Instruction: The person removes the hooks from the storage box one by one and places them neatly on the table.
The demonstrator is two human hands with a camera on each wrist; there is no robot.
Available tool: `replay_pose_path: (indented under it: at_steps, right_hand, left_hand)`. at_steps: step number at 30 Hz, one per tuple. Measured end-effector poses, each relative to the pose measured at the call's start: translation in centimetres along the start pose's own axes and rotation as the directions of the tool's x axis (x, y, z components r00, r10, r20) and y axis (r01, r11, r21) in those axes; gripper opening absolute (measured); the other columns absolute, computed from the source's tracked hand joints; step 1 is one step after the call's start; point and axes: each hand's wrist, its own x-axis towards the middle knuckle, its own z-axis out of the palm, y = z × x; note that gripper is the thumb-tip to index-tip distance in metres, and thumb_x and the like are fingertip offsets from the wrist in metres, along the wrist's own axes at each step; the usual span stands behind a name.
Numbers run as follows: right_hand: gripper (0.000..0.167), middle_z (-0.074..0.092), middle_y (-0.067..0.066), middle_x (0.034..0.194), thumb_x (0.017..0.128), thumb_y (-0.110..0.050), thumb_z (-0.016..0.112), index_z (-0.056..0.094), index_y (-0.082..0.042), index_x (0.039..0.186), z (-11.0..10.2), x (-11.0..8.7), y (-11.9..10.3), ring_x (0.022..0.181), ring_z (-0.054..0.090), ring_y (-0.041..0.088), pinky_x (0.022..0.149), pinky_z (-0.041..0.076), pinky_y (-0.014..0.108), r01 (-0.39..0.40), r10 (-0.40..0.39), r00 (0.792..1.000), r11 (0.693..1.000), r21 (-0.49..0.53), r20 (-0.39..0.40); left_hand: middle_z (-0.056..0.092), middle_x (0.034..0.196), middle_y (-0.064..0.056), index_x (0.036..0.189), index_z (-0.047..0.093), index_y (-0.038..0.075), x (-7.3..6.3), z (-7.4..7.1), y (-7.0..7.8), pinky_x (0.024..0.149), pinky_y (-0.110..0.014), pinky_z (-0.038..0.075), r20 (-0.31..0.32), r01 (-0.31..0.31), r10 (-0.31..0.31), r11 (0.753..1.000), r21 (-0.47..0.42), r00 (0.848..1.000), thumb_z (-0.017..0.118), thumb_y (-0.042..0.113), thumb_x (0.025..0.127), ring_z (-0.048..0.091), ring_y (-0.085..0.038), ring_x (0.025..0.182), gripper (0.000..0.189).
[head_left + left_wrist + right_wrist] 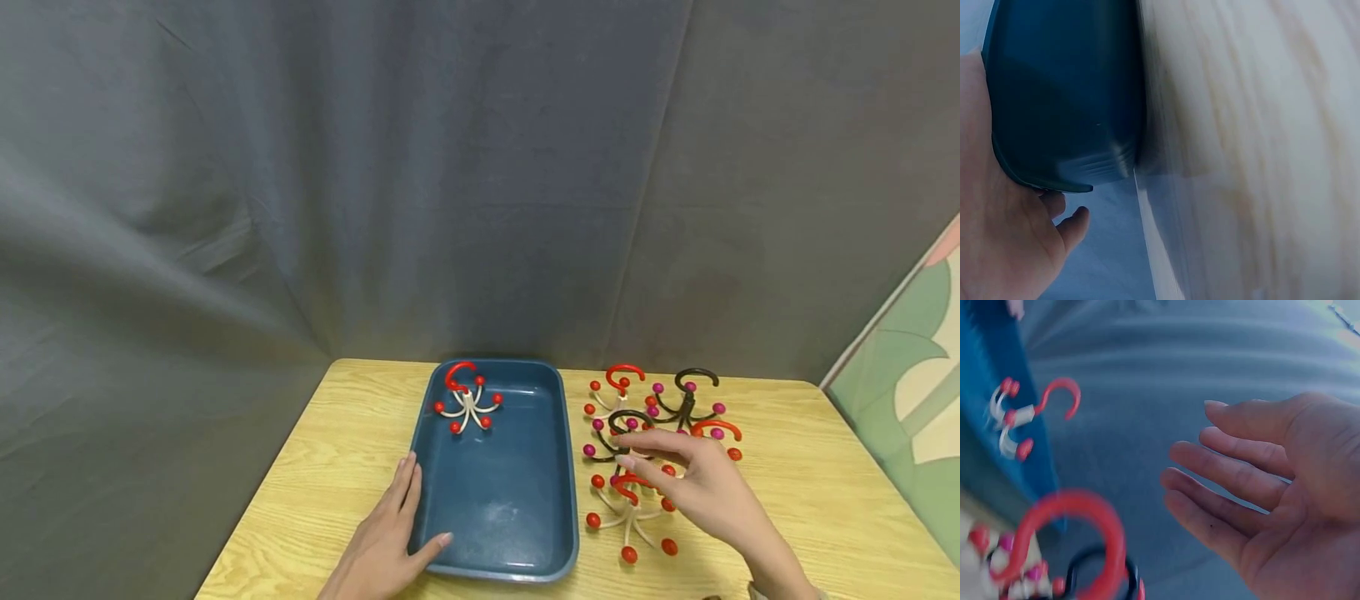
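In the head view a dark blue tray [495,492] holds one multi-arm hanging hook [468,403], white with a red hook and red ball tips. My left hand [382,529] rests at the tray's left rim, fingers extended, thumb over the edge. To the tray's right stand several similar hooks. My right hand [697,479] hovers above them, holding nothing, thumb and fingers apart. Nearest its fingertips is a black hook with magenta tips [621,417]. A white and red hook [633,517] stands closer to me. The right hand partly hides others behind it.
At the back right stand another black hook [686,408] and a white and red one [622,383]. The pale wooden table [322,450] extends on both sides of the tray. A grey curtain [480,183] hangs behind its far edge.
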Motion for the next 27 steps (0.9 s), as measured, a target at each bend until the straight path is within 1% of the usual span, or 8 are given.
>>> replay_pose_path:
  at_steps: [4, 5, 9, 13, 16, 20, 24, 27]
  right_hand:
    - [0.02, 0.081, -0.009, 0.108, 0.094, -0.026, 0.08, 0.081, -0.029, 0.114, 1.2, 1.7, -2.0, 0.097, 0.073, -0.002, 0.083, 0.061, 0.023, 0.046, -0.047, 0.999, 0.997, 0.059, 0.021]
    - [0.02, 0.081, -0.008, 0.108, 0.095, -0.026, 0.08, 0.081, -0.029, 0.114, 1.5, 2.2, -2.3, 0.093, 0.073, -0.001, 0.08, 0.061, 0.024, 0.051, -0.053, 0.998, 0.996, 0.078, 0.029]
    - [0.018, 0.081, -0.007, 0.109, 0.095, -0.028, 0.079, 0.081, -0.028, 0.113, 3.0, 4.3, -3.7, 0.093, 0.071, 0.0, 0.076, 0.059, 0.024, 0.066, -0.074, 0.996, 0.988, 0.137, 0.051]
    - [0.019, 0.081, -0.009, 0.11, 0.095, -0.029, 0.079, 0.081, -0.027, 0.114, 4.6, 6.2, -4.7, 0.101, 0.073, 0.005, 0.083, 0.06, 0.024, 0.067, -0.085, 0.992, 0.979, 0.191, 0.089]
    - [0.019, 0.081, -0.009, 0.11, 0.095, -0.028, 0.08, 0.082, -0.025, 0.114, 5.8, 7.6, -5.1, 0.103, 0.076, 0.009, 0.089, 0.061, 0.026, 0.077, -0.103, 0.989, 0.973, 0.217, 0.11]
    - [0.018, 0.08, -0.003, 0.11, 0.096, -0.025, 0.079, 0.082, -0.021, 0.113, 7.4, 9.6, -5.1, 0.098, 0.077, 0.013, 0.086, 0.062, 0.026, 0.071, -0.104, 0.987, 0.964, 0.256, 0.119]
    - [0.017, 0.08, 0.002, 0.108, 0.096, -0.021, 0.078, 0.082, -0.016, 0.112, 8.7, 11.5, -4.9, 0.094, 0.076, 0.014, 0.085, 0.061, 0.024, 0.046, -0.081, 0.99, 0.959, 0.278, 0.119]
    - [0.021, 0.081, 0.005, 0.111, 0.095, -0.02, 0.079, 0.08, -0.013, 0.115, 9.4, 12.8, -4.9, 0.096, 0.077, 0.017, 0.088, 0.063, 0.029, 0.037, -0.07, 0.992, 0.955, 0.295, 0.103]
  left_hand:
    - [0.008, 0.18, -0.005, 0.168, 0.02, 0.006, 0.2, 0.0, 0.0, 0.124, -0.051, 0.04, -0.004, -0.007, 0.007, 1.0, -0.002, 1.0, 0.055, 0.077, 0.094, 0.02, -0.029, 0.165, 0.108]
    - [0.008, 0.18, -0.005, 0.168, 0.02, 0.006, 0.3, 0.0, -0.1, 0.125, -0.051, 0.04, -0.005, -0.008, 0.008, 1.0, -0.005, 1.0, 0.055, 0.076, 0.094, 0.019, -0.029, 0.165, 0.108]
    - [0.008, 0.18, -0.004, 0.168, 0.021, 0.006, 0.3, 0.0, -0.2, 0.124, -0.051, 0.04, -0.009, -0.001, 0.001, 1.0, -0.003, 1.0, 0.055, 0.077, 0.094, 0.02, -0.029, 0.165, 0.108]
    - [0.008, 0.18, -0.005, 0.168, 0.02, 0.007, 0.1, 0.1, -0.3, 0.124, -0.052, 0.04, 0.004, 0.015, -0.015, 1.0, -0.013, 1.0, 0.055, 0.079, 0.093, 0.018, -0.029, 0.165, 0.11]
    - [0.006, 0.18, -0.005, 0.169, 0.019, 0.008, 0.1, 0.1, -0.2, 0.124, -0.053, 0.04, 0.023, 0.031, -0.03, 0.999, -0.026, 0.999, 0.054, 0.081, 0.092, 0.017, -0.03, 0.166, 0.112]
    - [0.007, 0.18, -0.005, 0.169, 0.018, 0.009, 0.1, -0.1, -0.1, 0.123, -0.054, 0.041, 0.026, 0.038, -0.037, 0.999, -0.023, 0.999, 0.053, 0.082, 0.092, 0.017, -0.03, 0.166, 0.112]
    - [0.007, 0.18, -0.006, 0.169, 0.019, 0.008, 0.2, -0.2, 0.0, 0.123, -0.054, 0.041, 0.027, 0.032, -0.031, 0.999, -0.021, 0.999, 0.055, 0.08, 0.092, 0.018, -0.03, 0.166, 0.111]
    - [0.008, 0.18, -0.006, 0.169, 0.019, 0.008, 0.2, -0.2, 0.0, 0.121, -0.054, 0.043, 0.028, 0.028, -0.028, 0.999, -0.021, 0.999, 0.055, 0.08, 0.092, 0.019, -0.03, 0.165, 0.111]
